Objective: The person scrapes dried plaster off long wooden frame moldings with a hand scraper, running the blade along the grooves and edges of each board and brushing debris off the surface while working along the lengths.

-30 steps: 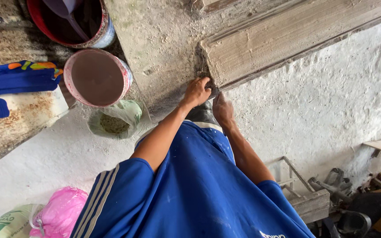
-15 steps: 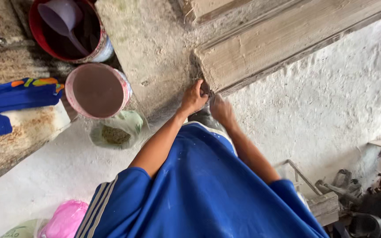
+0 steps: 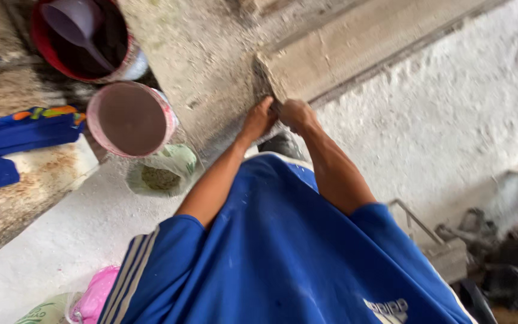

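My left hand (image 3: 258,120) and my right hand (image 3: 295,113) meet at the end corner of a rough cement ledge (image 3: 361,42) that runs along a white plastered wall (image 3: 451,114). Both hands have their fingers curled against that corner, knuckles almost touching. A small dark gap or object sits between them; blur hides what it is. My forearms reach up from a blue shirt (image 3: 283,258) that fills the lower view. A dark shoe tip (image 3: 283,144) shows just below the hands.
At the left stand a red bucket (image 3: 46,54) with a pale scoop (image 3: 73,24) in it, a pink-rimmed pail (image 3: 132,119) of brown mix and an open sack (image 3: 162,174) of greenish powder. Blue cloth (image 3: 19,138) lies further left. A pink bag (image 3: 94,294) is at the bottom; a metal frame (image 3: 445,240) at the right.
Both hands stay at the ledge's corner. The view has swung, so the buckets and the ledge sit a little lower and more to the right in the frame.
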